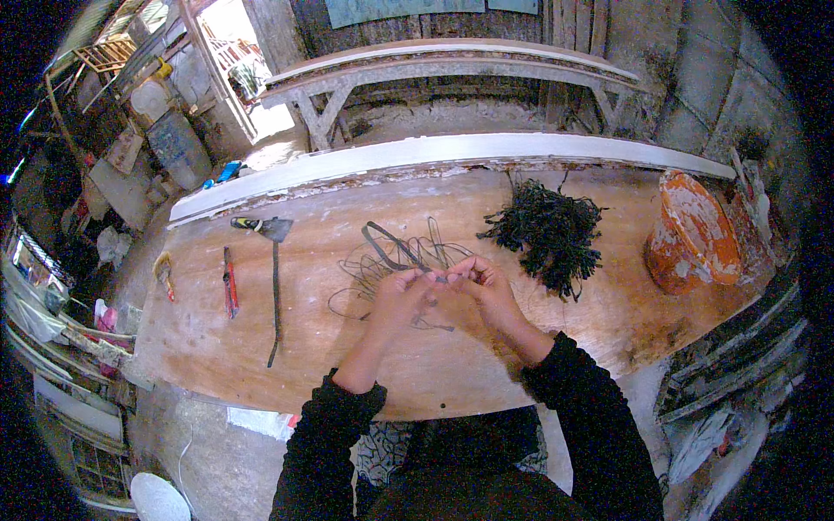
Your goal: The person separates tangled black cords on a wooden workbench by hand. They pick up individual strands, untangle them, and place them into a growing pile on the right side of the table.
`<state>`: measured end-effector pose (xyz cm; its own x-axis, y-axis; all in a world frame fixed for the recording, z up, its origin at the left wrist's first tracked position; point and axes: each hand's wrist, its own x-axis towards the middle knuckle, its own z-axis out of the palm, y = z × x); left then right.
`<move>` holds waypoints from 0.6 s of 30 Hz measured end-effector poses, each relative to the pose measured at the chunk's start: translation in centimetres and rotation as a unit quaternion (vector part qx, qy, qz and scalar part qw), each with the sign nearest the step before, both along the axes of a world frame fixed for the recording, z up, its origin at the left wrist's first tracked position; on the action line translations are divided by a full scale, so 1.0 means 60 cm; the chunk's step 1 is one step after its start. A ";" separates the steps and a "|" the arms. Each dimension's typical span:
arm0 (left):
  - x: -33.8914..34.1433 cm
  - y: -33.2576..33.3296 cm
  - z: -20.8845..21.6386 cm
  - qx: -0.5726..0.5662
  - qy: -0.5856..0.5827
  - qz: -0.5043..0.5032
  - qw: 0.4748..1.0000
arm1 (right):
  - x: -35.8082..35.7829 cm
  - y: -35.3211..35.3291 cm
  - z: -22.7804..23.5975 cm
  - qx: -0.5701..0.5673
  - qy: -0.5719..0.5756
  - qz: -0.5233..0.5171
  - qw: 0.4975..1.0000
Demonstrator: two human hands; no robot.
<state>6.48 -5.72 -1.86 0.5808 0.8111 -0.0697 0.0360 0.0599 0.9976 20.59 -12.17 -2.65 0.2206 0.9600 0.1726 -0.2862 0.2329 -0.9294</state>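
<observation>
My left hand (403, 295) and my right hand (483, 285) meet over the middle of the wooden table, fingertips pinched together. Between them is a dark flat strip (380, 244), which bends up in a loop beyond my left fingers. Its ends are partly hidden by my fingers. Under and behind both hands spreads a loose tangle of thin wire (352, 269). To the right of my right hand sits a bushy heap of black strips (549, 227). Another dark strip (276, 304) lies straight on the table, left of my hands.
At the table's left lie a scraper (276, 229), a red-handled tool (230, 286) and a brush (164, 273). An orange, paint-smeared bucket (695, 234) leans at the right end. A long white board (434, 153) runs along the far edge, with a bench (469, 71) behind.
</observation>
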 end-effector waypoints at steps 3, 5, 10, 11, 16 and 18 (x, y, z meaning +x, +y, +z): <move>0.002 -0.001 0.002 -0.019 -0.029 0.002 0.999 | -0.002 -0.003 0.010 -0.039 0.097 0.028 0.994; 0.001 -0.005 0.006 -0.036 -0.049 0.013 0.998 | -0.008 -0.007 0.021 -0.077 0.137 0.036 0.987; -0.001 -0.011 0.017 -0.065 -0.055 0.029 0.996 | -0.011 -0.010 0.031 -0.076 0.069 0.040 0.994; -0.002 -0.012 0.017 -0.057 -0.057 0.028 0.996 | -0.013 -0.012 0.033 -0.073 0.062 0.040 0.995; 0.000 -0.013 0.010 -0.018 -0.057 0.037 0.998 | -0.008 -0.011 0.028 -0.055 -0.047 0.059 0.996; 0.002 -0.014 0.008 -0.006 -0.074 0.035 0.997 | -0.004 -0.009 0.019 -0.050 -0.047 0.089 0.994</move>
